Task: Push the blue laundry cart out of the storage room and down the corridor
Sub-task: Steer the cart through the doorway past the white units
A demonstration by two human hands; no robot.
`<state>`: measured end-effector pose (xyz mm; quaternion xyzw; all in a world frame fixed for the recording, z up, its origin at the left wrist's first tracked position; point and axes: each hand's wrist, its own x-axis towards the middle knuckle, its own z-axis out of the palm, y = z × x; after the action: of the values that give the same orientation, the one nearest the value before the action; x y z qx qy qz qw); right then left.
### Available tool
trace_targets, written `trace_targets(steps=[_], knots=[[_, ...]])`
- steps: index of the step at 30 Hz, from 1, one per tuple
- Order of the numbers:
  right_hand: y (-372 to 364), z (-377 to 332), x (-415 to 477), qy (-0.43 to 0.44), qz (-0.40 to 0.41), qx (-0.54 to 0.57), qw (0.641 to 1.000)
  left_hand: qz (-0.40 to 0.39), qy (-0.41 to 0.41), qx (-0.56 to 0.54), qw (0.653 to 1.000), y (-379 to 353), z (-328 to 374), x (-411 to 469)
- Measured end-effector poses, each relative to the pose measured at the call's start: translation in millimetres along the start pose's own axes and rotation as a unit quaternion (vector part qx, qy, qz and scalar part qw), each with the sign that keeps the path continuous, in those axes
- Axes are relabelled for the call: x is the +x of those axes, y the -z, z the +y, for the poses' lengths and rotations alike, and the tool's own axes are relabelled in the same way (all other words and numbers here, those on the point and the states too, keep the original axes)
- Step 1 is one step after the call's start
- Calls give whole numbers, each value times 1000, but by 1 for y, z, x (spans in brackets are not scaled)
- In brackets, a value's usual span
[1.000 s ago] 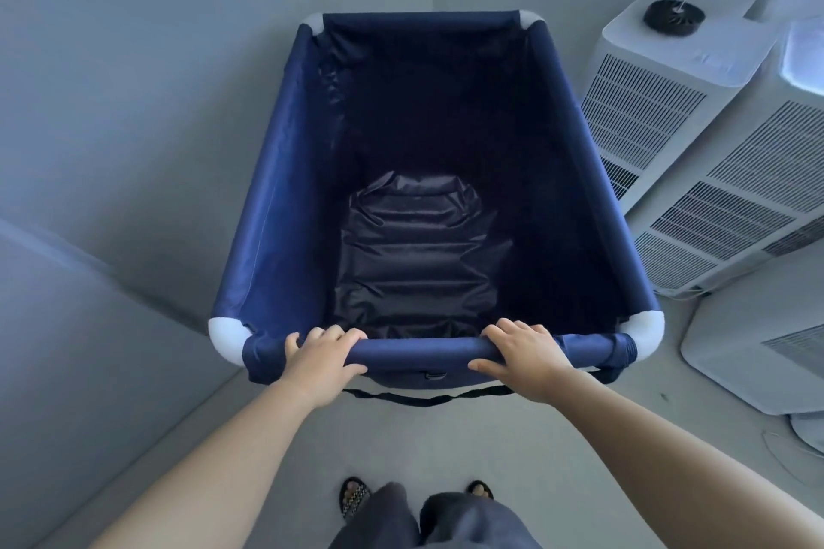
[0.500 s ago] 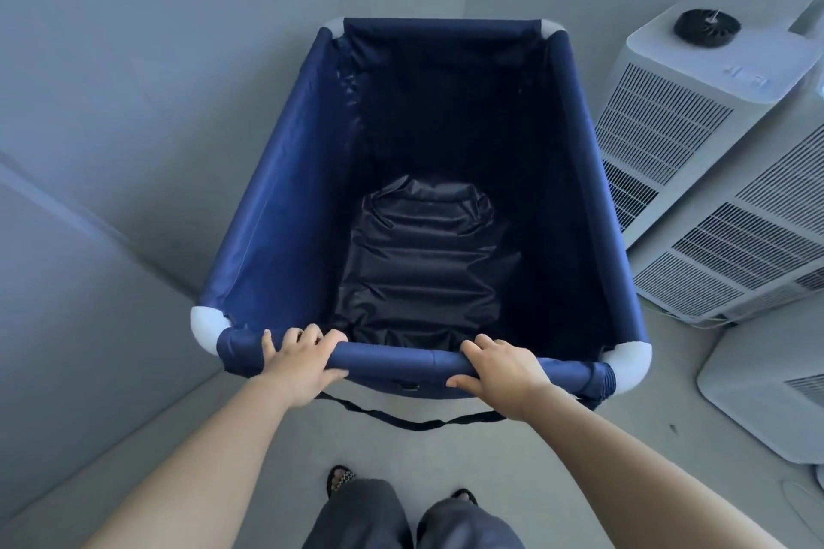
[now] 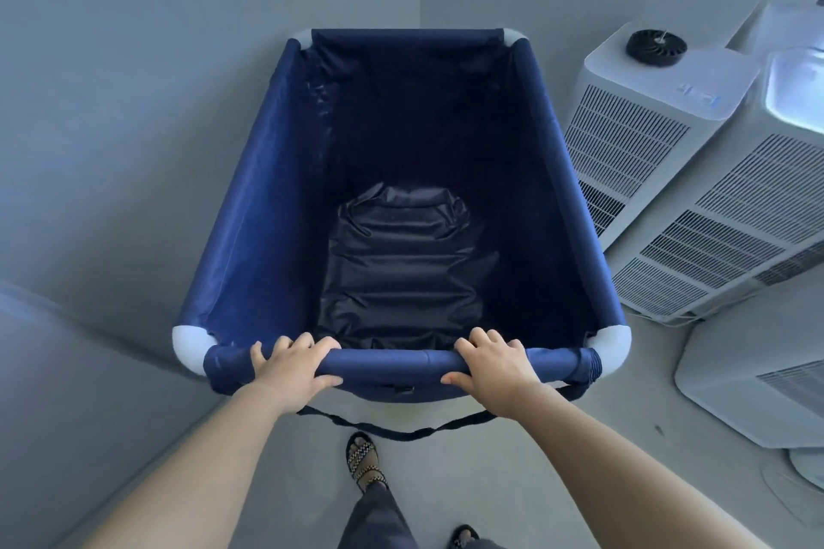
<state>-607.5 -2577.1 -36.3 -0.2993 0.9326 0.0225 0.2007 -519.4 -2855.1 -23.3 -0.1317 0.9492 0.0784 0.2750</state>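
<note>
Deep navy fabric laundry cart [image 3: 276, 192], white plastic corner joints, crumpled dark liner beyond the fingers. Left hand [image 3: 292, 366] and right hand [image 3: 495, 363] both wrapped tight on its padded near rail.

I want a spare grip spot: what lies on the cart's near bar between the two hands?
Nothing. In the head view, the near bar of the blue laundry cart runs bare between the left hand and right hand.

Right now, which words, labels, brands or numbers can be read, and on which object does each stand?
None can be read.
White air unit: small bluish marks on its top panel, too blurred to read.
Blue laundry cart: no print visible on fabric or rail.
</note>
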Motion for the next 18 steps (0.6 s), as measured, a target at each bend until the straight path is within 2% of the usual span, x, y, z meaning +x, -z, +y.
trace_targets(steps=[11,18], knots=[[35,10,73,-77,2,7,997,-19,-58,-37,997,55,-16,86],[47,13,106,-114,20,27,993,-2,-95,-51,994,81,-22,125]])
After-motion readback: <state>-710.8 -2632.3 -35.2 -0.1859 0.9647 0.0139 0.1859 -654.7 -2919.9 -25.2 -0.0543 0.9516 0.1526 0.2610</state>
